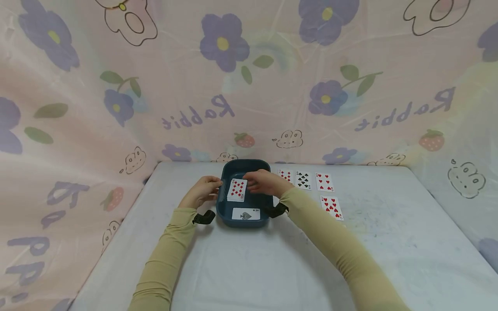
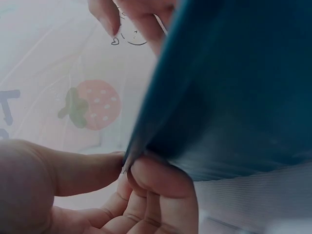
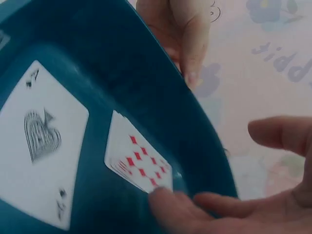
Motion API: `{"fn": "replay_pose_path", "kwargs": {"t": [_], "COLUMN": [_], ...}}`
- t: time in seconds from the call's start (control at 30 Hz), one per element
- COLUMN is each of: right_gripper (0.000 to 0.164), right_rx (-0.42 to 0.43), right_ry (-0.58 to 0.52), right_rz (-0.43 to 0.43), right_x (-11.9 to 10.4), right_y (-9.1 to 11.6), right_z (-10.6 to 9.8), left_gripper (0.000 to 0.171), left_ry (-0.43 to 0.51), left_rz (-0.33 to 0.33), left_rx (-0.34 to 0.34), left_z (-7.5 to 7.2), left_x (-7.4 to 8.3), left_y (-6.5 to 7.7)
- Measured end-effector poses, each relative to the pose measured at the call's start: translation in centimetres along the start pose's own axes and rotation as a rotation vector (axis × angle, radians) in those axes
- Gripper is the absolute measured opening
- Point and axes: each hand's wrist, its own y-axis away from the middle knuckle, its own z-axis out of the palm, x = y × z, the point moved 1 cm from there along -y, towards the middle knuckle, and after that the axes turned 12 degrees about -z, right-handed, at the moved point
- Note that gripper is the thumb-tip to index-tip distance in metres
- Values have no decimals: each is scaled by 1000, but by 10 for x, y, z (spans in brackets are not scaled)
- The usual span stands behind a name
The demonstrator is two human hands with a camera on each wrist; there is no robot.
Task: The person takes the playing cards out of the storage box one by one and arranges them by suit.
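A dark blue basin [image 1: 243, 224] stands upright on the white table. My left hand [image 1: 202, 190] pinches its left rim between thumb and fingers, as the left wrist view shows with the thumb [image 2: 87, 170] on the outer side. Inside lies a small stack of playing cards [image 1: 237, 190] with a diamonds card on top. An ace of spades [image 3: 46, 141] lies face up nearer the front of the basin. My right hand [image 1: 268, 182] hovers over the basin's right side, thumb apart from the fingers, holding nothing; its fingertips [image 3: 168, 202] are right by the stack's edge.
To the right of the basin, face-up cards lie on the table [image 1: 381, 242]: a diamonds card [image 1: 285, 174], a clubs card [image 1: 303, 180], a hearts card [image 1: 324, 182] and another hearts card [image 1: 332, 208] in front. A patterned curtain [image 1: 268, 86] rises behind the table.
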Motion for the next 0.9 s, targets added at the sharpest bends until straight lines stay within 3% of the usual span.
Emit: {"fn": "replay_pose_path", "kwargs": {"t": [0.23,0.9], "right_gripper": [66,79], "right_rx": [86,118], "right_ry": [-131,-403], "right_rz": [86,173], "right_x": [9,20], "right_y": [-8,-20], "right_z": [5,7], "left_gripper": [28,27], "left_ry": [9,3], "left_rz": [-1,-14], "left_rx": [6,32], "left_z": [-1,1], "left_x": [1,0], "left_y": [0,-1]}}
